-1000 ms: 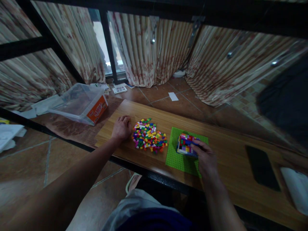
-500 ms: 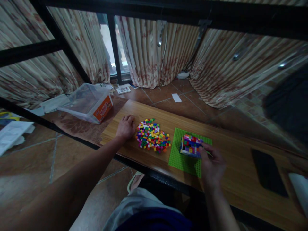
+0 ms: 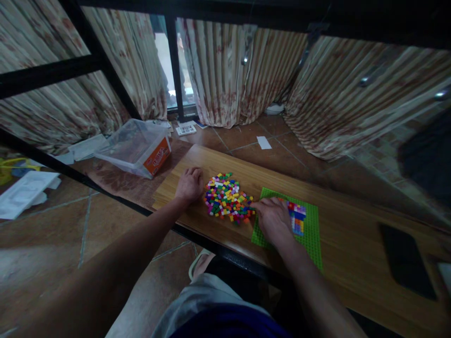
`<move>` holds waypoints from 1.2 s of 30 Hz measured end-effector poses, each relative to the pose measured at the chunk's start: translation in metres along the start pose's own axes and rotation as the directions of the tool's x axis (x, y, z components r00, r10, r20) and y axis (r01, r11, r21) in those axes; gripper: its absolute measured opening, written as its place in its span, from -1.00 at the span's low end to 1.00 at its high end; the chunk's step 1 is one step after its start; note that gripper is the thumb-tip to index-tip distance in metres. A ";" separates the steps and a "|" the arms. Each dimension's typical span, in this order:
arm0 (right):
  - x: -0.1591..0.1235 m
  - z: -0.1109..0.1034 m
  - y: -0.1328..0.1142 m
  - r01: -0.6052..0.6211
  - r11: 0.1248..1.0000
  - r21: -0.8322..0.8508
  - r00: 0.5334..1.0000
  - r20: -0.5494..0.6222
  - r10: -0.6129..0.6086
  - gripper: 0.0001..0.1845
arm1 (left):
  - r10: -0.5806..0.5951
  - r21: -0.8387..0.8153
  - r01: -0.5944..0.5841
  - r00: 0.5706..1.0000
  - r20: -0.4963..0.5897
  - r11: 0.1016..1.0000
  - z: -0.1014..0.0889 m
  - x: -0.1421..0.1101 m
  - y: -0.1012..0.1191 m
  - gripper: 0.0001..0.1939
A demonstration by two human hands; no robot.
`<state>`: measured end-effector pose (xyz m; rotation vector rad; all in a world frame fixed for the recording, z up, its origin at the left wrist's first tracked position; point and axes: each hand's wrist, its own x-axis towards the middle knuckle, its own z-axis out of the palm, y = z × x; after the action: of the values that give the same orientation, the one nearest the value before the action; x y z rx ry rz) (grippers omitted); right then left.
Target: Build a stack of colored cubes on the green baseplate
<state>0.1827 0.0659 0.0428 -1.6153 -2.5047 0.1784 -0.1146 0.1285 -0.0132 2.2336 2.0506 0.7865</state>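
A heap of small multicoloured toy bricks (image 3: 225,197) lies on the wooden table. Beside its left edge, my left hand (image 3: 190,185) rests on the wood with fingers curled in; nothing shows in them. My right hand (image 3: 274,217) stretches over the left part of a green baseplate (image 3: 313,220), its fingertips together at the heap's right edge. Whether a brick is between those fingertips is too small to make out. On the baseplate stands a block of joined coloured bricks (image 3: 299,219), partly hidden behind my right hand.
A dark flat phone-like object (image 3: 407,260) lies toward the right on the wooden table (image 3: 347,239). Past the table's left end, a clear plastic box (image 3: 130,150) with an orange label stands on a mat. Papers and a white tray (image 3: 26,192) are on the floor; curtains hang behind.
My right hand has moved left, from the brick block to the right edge of the heap. My left hand stays beside the heap. The view has shifted slightly.
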 end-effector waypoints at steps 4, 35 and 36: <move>0.007 0.001 0.001 0.031 0.998 -0.051 0.997 0.074 -0.027 -0.66 | 0.005 -0.002 -0.005 1.000 -0.005 1.000 0.000 -0.001 0.001 -0.71; -0.086 -0.006 0.052 -0.427 0.653 0.626 0.641 -0.300 0.707 -0.59 | 0.012 -0.023 -0.013 1.000 -0.016 1.000 -0.001 -0.001 0.000 -0.73; -0.086 -0.004 0.055 -0.429 0.649 0.629 0.630 -0.306 0.713 -0.59 | 0.012 -0.023 -0.012 1.000 -0.016 1.000 -0.001 -0.001 -0.001 -0.72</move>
<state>0.2673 0.0096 0.0314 -1.8544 -1.2765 0.3632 -0.1156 0.1278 -0.0127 2.2375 2.0259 0.8263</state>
